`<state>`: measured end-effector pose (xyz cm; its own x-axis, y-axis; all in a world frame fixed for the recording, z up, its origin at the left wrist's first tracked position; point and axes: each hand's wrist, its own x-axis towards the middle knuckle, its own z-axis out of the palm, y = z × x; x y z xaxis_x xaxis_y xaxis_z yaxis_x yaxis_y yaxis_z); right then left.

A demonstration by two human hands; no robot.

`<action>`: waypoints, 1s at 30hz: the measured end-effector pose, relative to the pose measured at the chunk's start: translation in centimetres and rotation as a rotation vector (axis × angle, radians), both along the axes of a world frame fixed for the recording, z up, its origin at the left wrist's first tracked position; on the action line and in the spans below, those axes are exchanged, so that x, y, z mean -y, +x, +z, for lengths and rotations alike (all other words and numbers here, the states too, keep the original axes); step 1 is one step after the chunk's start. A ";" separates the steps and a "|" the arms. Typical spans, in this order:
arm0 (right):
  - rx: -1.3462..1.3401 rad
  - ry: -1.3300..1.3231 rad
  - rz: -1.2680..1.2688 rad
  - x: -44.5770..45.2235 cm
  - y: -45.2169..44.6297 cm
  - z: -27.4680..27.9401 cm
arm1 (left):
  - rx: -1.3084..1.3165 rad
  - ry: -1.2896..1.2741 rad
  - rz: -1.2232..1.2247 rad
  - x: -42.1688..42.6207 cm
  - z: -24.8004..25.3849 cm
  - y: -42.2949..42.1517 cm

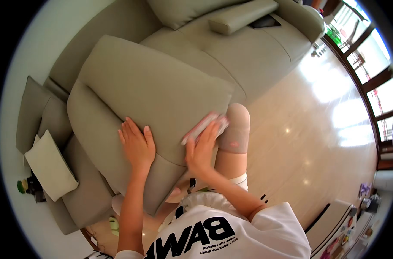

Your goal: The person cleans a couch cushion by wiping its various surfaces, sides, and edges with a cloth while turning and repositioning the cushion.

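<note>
Cloth grasped by right hand, near right edge of cushion; long axis slants toward its far right corner. Left hand, farther off, rests flat, released.

The large cushion looks smooth, leather-like and softly matt, and the sofa behind it shares that finish. On the cushion is a soft-looking cloth, blurred; beside the cushion, a thin fabric knee sleeve. Right of the cushion, the smooth, glossy floor mirrors bright light in pale patches.
</note>
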<state>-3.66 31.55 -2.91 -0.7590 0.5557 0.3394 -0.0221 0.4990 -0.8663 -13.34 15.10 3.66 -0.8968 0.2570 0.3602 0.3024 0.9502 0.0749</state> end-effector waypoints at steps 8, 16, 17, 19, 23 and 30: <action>0.306 0.439 -0.102 -11.2 -11.3 7.7 | -0.051 0.016 0.013 -0.2 -0.1 0.2; 0.130 0.683 0.382 -1.3 -0.3 5.3 | -0.020 0.081 0.004 -0.4 0.3 0.5; 0.101 0.692 0.489 -0.8 0.0 5.4 | -0.024 0.089 0.006 -0.4 0.2 0.5; 0.068 0.735 0.617 -0.7 -1.4 6.2 | -0.021 0.108 0.006 -0.3 0.1 0.6; -0.031 0.844 0.584 -2.9 -11.7 9.7 | -0.026 0.148 0.004 -0.5 0.1 0.4; 0.223 0.713 0.256 -3.8 -28.0 10.8 | -0.045 0.149 0.033 -0.4 0.1 0.5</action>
<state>-31.62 35.33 7.86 -0.9261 0.0597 0.3726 -0.0748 0.9387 -0.3364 -12.81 15.53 3.77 -0.8861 0.1684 0.4318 0.2775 0.9390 0.2033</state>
